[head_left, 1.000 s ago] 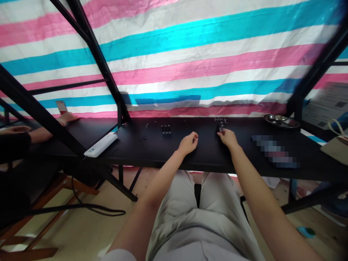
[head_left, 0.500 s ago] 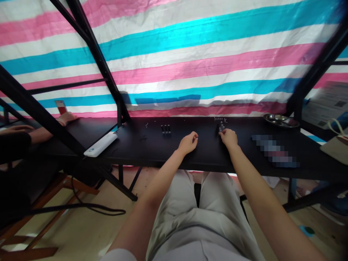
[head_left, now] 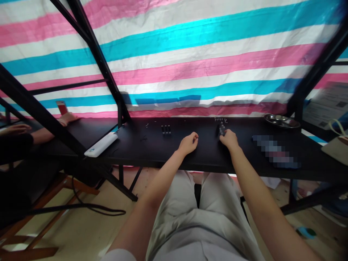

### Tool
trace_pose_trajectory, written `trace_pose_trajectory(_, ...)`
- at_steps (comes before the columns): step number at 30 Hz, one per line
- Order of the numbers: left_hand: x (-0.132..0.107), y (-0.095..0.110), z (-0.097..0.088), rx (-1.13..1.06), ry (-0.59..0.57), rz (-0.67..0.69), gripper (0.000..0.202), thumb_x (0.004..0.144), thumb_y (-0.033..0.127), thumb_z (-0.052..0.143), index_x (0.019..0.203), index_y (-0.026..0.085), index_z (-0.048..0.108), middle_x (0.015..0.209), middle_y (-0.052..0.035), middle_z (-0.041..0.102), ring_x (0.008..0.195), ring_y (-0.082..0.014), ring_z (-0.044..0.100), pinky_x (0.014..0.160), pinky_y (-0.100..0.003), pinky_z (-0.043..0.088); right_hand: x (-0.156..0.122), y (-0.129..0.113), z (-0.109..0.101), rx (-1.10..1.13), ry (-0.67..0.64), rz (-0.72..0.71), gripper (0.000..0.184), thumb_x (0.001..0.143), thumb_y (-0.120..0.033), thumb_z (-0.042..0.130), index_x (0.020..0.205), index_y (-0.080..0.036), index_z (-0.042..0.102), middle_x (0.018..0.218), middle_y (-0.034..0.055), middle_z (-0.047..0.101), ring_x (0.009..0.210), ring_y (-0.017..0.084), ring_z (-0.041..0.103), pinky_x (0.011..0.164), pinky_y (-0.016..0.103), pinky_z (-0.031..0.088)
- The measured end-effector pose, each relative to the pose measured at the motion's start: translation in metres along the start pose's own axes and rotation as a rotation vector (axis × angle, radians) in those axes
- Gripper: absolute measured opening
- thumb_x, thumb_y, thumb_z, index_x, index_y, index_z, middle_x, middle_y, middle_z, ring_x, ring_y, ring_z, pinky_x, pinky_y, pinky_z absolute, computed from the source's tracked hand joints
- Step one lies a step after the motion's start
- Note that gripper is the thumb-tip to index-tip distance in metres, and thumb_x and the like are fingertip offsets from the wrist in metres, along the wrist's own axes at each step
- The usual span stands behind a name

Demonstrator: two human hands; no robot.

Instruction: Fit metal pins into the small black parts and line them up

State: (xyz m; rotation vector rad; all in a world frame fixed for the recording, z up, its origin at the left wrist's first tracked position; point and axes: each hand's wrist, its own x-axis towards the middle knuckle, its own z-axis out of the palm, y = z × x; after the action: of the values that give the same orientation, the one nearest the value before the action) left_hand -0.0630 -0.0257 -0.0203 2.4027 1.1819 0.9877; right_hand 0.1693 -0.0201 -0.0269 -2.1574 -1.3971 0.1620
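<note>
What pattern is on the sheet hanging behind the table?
The sheet has stripes of pink, white and bright blue; it shows best in the head view.

No text can be read. Well right of the right hand (head_left: 230, 139), pale rectangular boxes (head_left: 317, 107) carry blurred print (head_left: 323, 123) and a dark square mark (head_left: 340, 104); left of the left hand (head_left: 188, 143), a white oblong object (head_left: 103, 144) bears an unclear round emblem (head_left: 91, 150).

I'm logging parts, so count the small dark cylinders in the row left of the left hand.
3, side by side on the black table: the left cylinder, the middle cylinder and the right cylinder. None in that row looks hidden; the right hand could cover others.
</note>
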Motion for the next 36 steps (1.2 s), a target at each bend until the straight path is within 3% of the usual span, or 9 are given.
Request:
trace_pose_trajectory(3, 0.0, 0.001, -0.001, 0.004, -0.008, 0.007, 0.016, 0.082, 0.02, 0.045, 0.095, 0.021, 0.053, 0.078, 0.0011, 0.061, 0.066, -0.0109, 0.055, 0.064, -0.022, 0.041, -0.004, -0.001, -0.004, 0.067, 0.026, 0.022, 0.04, 0.073, -0.027, 0.053, 0.109, -0.01, 0.053, 0.093, 0.0176, 0.063, 0.083, 0.025, 0.06, 0.072, 0.033, 0.043)
trace_pose_trajectory(8, -0.002, 0.005, -0.002, -0.005, 0.011, 0.0, 0.02, 0.083, 0.02, 0.044, 0.102, 0.021, 0.051, 0.083, 0.0004, 0.061, 0.068, -0.0104, 0.056, 0.066, -0.022, 0.042, -0.01, -0.009, -0.016, 0.104, 0.088, 0.065, 0.029, 0.079, -0.025, 0.039, 0.1, -0.014, 0.057, 0.087, 0.0162, 0.063, 0.078, 0.025, 0.058, 0.071, 0.034, 0.041)
trace_pose_trajectory(12, -0.002, 0.005, -0.004, -0.034, 0.123, -0.046, 0.035, 0.083, 0.019, 0.044, 0.117, 0.021, 0.042, 0.105, -0.0035, 0.059, 0.072, -0.0095, 0.057, 0.071, -0.023, 0.044, -0.014, -0.014, -0.02, 0.093, 0.159, 0.045, 0.031, 0.081, -0.023, 0.035, 0.094, -0.017, 0.062, 0.082, 0.0132, 0.063, 0.075, 0.023, 0.057, 0.068, 0.031, 0.038)
trace_pose_trajectory(16, 0.0, 0.002, -0.006, -0.052, 0.206, -0.151, 0.06, 0.08, 0.019, 0.047, 0.135, 0.021, 0.023, 0.132, -0.0116, 0.042, 0.079, -0.0115, 0.058, 0.073, -0.027, 0.047, -0.015, -0.014, -0.018, 0.077, 0.176, -0.015, 0.031, 0.081, -0.022, 0.036, 0.091, -0.017, 0.065, 0.077, 0.0117, 0.063, 0.071, 0.021, 0.055, 0.064, 0.029, 0.035)
trace_pose_trajectory(20, 0.003, -0.004, -0.016, 0.024, 0.22, -0.196, 0.076, 0.078, 0.02, 0.05, 0.142, 0.018, 0.008, 0.147, -0.0177, 0.02, 0.104, -0.022, 0.056, 0.078, -0.03, 0.047, -0.015, -0.014, -0.016, 0.04, 0.146, -0.038, 0.031, 0.081, -0.023, 0.037, 0.091, -0.019, 0.066, 0.078, 0.0111, 0.063, 0.07, 0.02, 0.054, 0.062, 0.028, 0.033)
trace_pose_trajectory(25, 0.012, -0.027, -0.039, 0.139, 0.151, -0.342, 0.079, 0.074, 0.02, 0.055, 0.142, 0.017, 0.015, 0.151, -0.0179, 0.001, 0.103, -0.0266, 0.058, 0.076, -0.032, 0.048, -0.016, -0.016, -0.017, 0.023, 0.167, -0.05, 0.03, 0.081, -0.023, 0.037, 0.089, -0.019, 0.066, 0.077, 0.0109, 0.063, 0.068, 0.021, 0.053, 0.06, 0.028, 0.03)
trace_pose_trajectory(31, 0.022, -0.059, -0.053, 0.178, 0.121, -0.434, 0.074, 0.07, 0.017, 0.057, 0.137, 0.014, 0.025, 0.148, -0.0209, 0.013, 0.117, -0.0327, 0.049, 0.091, -0.038, 0.043, -0.018, -0.016, -0.017, 0.037, 0.253, -0.055, 0.031, 0.083, -0.024, 0.036, 0.086, -0.019, 0.067, 0.073, 0.0096, 0.062, 0.066, 0.019, 0.051, 0.06, 0.027, 0.029)
trace_pose_trajectory(36, 0.026, -0.068, -0.052, 0.193, 0.162, -0.429, 0.058, 0.069, 0.013, 0.056, 0.124, 0.012, 0.038, 0.133, -0.0208, 0.034, 0.111, -0.0308, 0.052, 0.092, -0.039, 0.043, -0.017, -0.015, -0.015, 0.033, 0.254, -0.07, 0.031, 0.082, -0.024, 0.036, 0.085, -0.019, 0.067, 0.072, 0.0096, 0.062, 0.065, 0.019, 0.05, 0.059, 0.027, 0.028)
